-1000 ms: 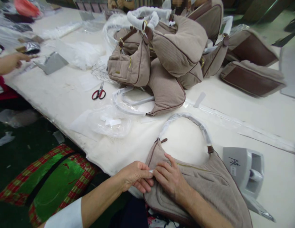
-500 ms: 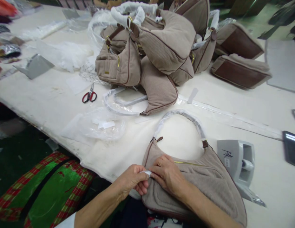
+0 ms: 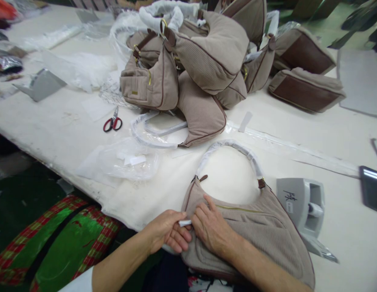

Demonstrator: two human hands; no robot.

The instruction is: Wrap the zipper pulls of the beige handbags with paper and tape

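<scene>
A beige ribbed handbag (image 3: 261,239) with a wrapped handle (image 3: 229,148) lies at the table's near edge in front of me. My left hand (image 3: 166,235) pinches a small white strip (image 3: 185,223) at the bag's left end. My right hand (image 3: 211,229) presses on the bag beside it, fingers curled onto the fabric and touching the strip. Both forearms come in from the bottom of the view.
A pile of matching beige bags (image 3: 194,65) fills the table's middle and back. Red-handled scissors (image 3: 112,121) and clear plastic bags (image 3: 127,160) lie to the left. A grey tape dispenser (image 3: 300,205) stands right of the bag. A red-green plaid sack (image 3: 54,243) sits on the floor.
The view shifted slightly right and closer. My hands stayed at the bag's left end, and the white strip now sticks out more between the fingers.
</scene>
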